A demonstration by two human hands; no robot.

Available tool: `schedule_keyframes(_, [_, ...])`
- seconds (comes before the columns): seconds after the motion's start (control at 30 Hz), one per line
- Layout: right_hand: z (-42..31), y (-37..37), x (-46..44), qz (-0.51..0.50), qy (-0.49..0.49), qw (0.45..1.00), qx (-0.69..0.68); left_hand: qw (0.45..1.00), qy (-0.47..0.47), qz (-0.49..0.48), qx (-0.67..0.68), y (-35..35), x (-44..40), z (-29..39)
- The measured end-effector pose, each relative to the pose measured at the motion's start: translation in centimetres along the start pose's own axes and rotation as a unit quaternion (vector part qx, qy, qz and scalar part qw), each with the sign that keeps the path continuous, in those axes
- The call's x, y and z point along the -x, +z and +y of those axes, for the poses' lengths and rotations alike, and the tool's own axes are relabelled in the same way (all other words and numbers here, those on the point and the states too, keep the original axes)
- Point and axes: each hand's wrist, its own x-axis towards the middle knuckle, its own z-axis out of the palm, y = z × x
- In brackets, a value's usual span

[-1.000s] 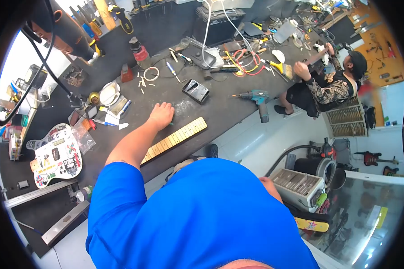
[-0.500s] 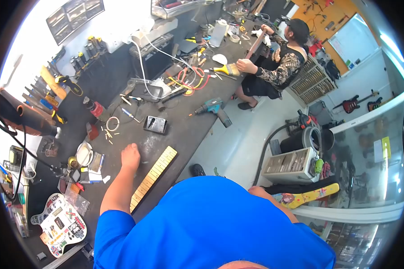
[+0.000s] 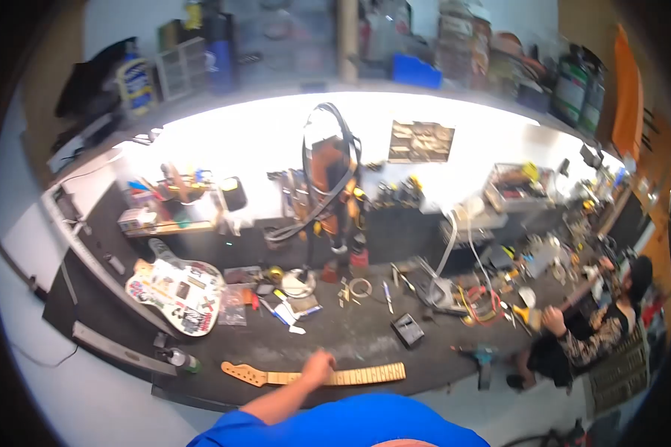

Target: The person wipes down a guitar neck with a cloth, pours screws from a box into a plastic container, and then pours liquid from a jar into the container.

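My left hand (image 3: 319, 367) is over the middle of a pale wooden guitar neck (image 3: 373, 374), hiding part of its fretboard. Blur keeps me from telling whether the fingers are curled or touch the wood. The neck lies lengthwise along the front of the dark workbench (image 3: 268, 345), its headstock (image 3: 244, 373) to the left. No part of my right hand shows. A small black box (image 3: 408, 331) rests on the bench to the right of my left hand.
A sticker-covered guitar body (image 3: 177, 294) lies at the left. A teal drill (image 3: 482, 356) sits near the bench's right front edge. Beyond it, a person (image 3: 589, 335) holds a long piece. A hanging cable (image 3: 306, 171) and cluttered shelves stand at the back.
The view has swung left, bringing the neck's headstock and the upper shelf into sight. My left hand, earlier on the bench beside the neck, now overlaps it. My right hand has left view.
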Motion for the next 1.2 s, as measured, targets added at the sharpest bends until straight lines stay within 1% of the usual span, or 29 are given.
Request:
schedule_keyframes(0.03, [-2.7,-0.8,-2.2,-0.004,-0.013,1.0,-0.001,0.993,-0.039,-0.031,0.103,0.5,2.4,0.3])
schedule_keyframes(0.07, [-5.4,-1.5,-4.3,-0.01,-0.027,1.0,-0.002,0.987,-0.021,-0.031,0.154,1.3,4.8,0.2])
schedule_keyframes(0.1, [-8.1,-1.9,-6.2,-0.015,-0.045,0.999,-0.003,0.985,-0.047,-0.136,0.09,-0.2,6.8,1.8])
schedule_keyframes(0.2, [-14.9,-2.5,-10.2,-0.036,-0.09,0.995,0.0,0.942,-0.03,-0.237,0.236,0.3,11.1,0.7])
schedule_keyframes(0.3, [-20.3,-2.2,-12.3,-0.061,-0.125,0.99,0.001,0.959,-0.029,-0.24,0.146,0.6,11.8,-0.6])
schedule_keyframes(0.37, [-22.6,-1.7,-12.9,-0.077,-0.136,0.988,0.005,0.964,-0.025,-0.25,0.084,0.5,11.6,-1.3])
schedule_keyframes(0.43, [-23.6,-1.4,-13.3,-0.089,-0.139,0.986,0.011,0.966,-0.06,-0.241,0.069,-0.7,12.4,-0.3])
schedule_keyframes(0.47, [-23.8,-1.1,-13.5,-0.094,-0.136,0.986,0.012,0.965,-0.1,-0.228,0.084,-2.1,13.2,0.2])
schedule_keyframes(0.5, [-23.8,-0.8,-13.5,-0.098,-0.13,0.987,0.012,0.962,-0.139,-0.215,0.098,-3.4,14.1,0.7])
schedule_keyframes(0.6, [-22.9,-0.3,-13.8,-0.103,-0.1,0.99,0.006,0.949,-0.208,-0.186,0.146,2.1,14.5,-5.8])
schedule_keyframes(0.7, [-18.9,0.0,-13.6,-0.095,-0.048,0.994,-0.022,0.958,-0.137,-0.185,0.17,6.8,16.2,-10.6])
schedule_keyframes(0.73, [-16.4,0.4,-13.4,-0.092,-0.025,0.995,-0.04,0.955,-0.127,-0.205,0.171,7.9,16.7,-11.6])
schedule_keyframes(0.77, [-13.6,1.0,-13.3,-0.087,-0.001,0.994,-0.063,0.95,-0.138,-0.222,0.169,7.0,16.6,-11.3])
schedule_keyframes(0.83, [-8.7,2.3,-13.1,-0.077,0.04,0.99,-0.111,0.938,-0.165,-0.26,0.157,5.0,16.3,-10.5])
schedule_keyframes(0.9, [-4.5,4.2,-13.4,-0.062,0.045,0.991,-0.108,0.921,-0.204,-0.301,0.143,1.3,15.0,-7.4])
schedule_keyframes(0.93, [-0.8,6.3,-16.3,0.018,-0.129,0.983,0.129,0.909,-0.229,-0.32,0.138,-1.1,14.3,-5.0])
schedule_keyframes(0.97, [0.8,7.8,-17.4,0.021,-0.089,0.991,0.098,0.897,-0.258,-0.335,0.132,-3.3,13.0,-2.4])
schedule_keyframes(1.0, [0.7,7.5,-16.1,0.027,-0.187,0.954,0.231,0.894,-0.268,-0.338,0.124,-6.1,12.0,0.8])
schedule_keyframes(1.03, [0.6,9.1,-14.1,0.097,-0.119,0.967,0.204,0.927,-0.187,-0.29,0.148,-10.4,13.0,5.7])
schedule_keyframes(1.07, [-0.7,9.1,-11.5,0.077,-0.093,0.977,0.178,0.938,-0.147,-0.293,0.11,-10.0,12.3,5.3])
schedule_keyframes(1.1, [1.1,10.3,-11.1,0.045,-0.268,0.914,0.302,0.948,-0.106,-0.293,0.07,-9.7,11.7,4.9])
schedule_keyframes(1.13, [0.4,10.9,-9.2,-0.014,-0.192,0.943,0.27,0.955,-0.067,-0.288,0.03,-9.3,11.1,4.6])
schedule_keyframes(1.17, [-1.7,11.5,-6.9,-0.075,-0.12,0.962,0.236,0.937,-0.083,-0.335,-0.045,-6.0,9.1,1.6])
schedule_keyframes(1.2, [-4.1,11.1,-3.5,-0.111,-0.068,0.971,0.201,0.913,-0.102,-0.377,-0.118,-3.6,8.3,-0.6])
